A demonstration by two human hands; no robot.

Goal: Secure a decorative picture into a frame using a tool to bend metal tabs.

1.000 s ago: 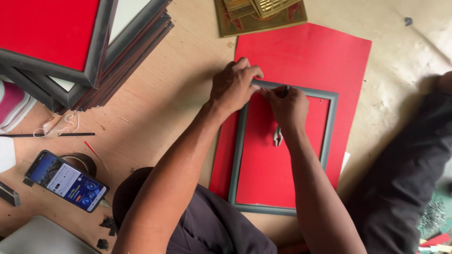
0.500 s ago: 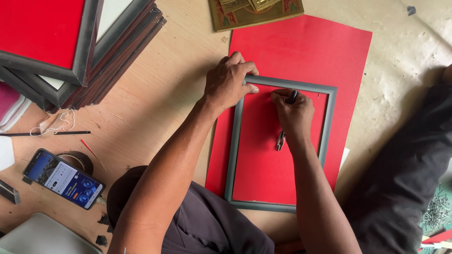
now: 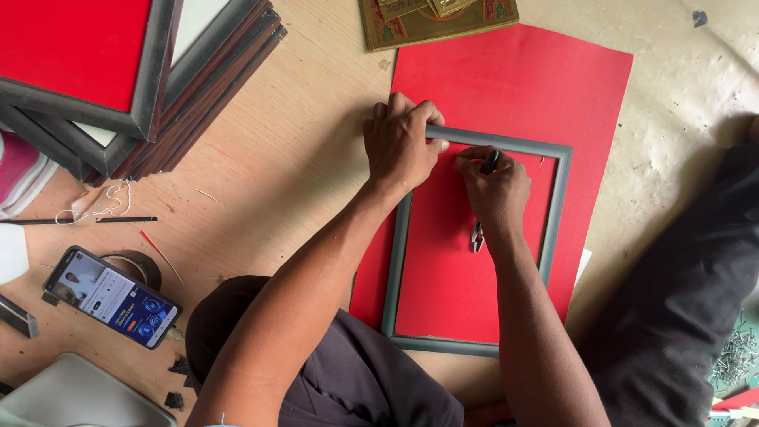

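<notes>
A grey rectangular picture frame [image 3: 558, 205] lies on a red sheet [image 3: 514, 87] spread over a wooden board. My left hand [image 3: 399, 142] presses down on the frame's top left corner. My right hand [image 3: 494, 186] sits just inside the top rail, closed around a dark pen [image 3: 491, 162] whose tip meets the red sheet by the rail. A small metal tool [image 3: 477, 237] lies on the sheet, partly under my right wrist.
A stack of framed panels [image 3: 118, 87], the top one red, stands at the upper left. A gold ornate plaque [image 3: 435, 22] lies above the red sheet. A phone with a lit screen [image 3: 111, 296] rests at the lower left near a tape roll [image 3: 138, 265]. A dark-clothed leg [image 3: 688, 300] lies at the right.
My right hand has shifted slightly along the frame's top rail with the pen. The left hand stays on the corner. The view has drifted a little.
</notes>
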